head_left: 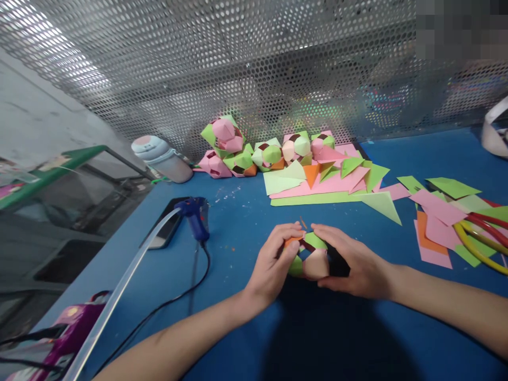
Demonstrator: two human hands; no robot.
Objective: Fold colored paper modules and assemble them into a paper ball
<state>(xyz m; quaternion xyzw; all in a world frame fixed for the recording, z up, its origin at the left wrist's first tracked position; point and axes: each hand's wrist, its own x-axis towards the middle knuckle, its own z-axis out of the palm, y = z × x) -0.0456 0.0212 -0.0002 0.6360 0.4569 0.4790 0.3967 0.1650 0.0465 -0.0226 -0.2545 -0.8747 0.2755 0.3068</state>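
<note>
A small folded paper ball (316,263) in green, orange and pale pink sits between my hands, low over the blue table. My left hand (275,259) grips its left side, thumb on top near an orange part. From the right, my right hand (353,262) curves round the ball with fingertips on its upper edge and thumb low at its side. Part of the ball is covered by my fingers. Left of my hands stands a blue glue gun (195,219) with a long clear glue stick (127,280) sticking out of its back.
Several finished paper balls (224,135) line the perforated metal panel (254,69). Coloured paper pieces (333,180) lie before them, with more paper and scissors (472,233) at right. A phone (169,225), a bottle (162,159) and a purple power strip (73,328) are left.
</note>
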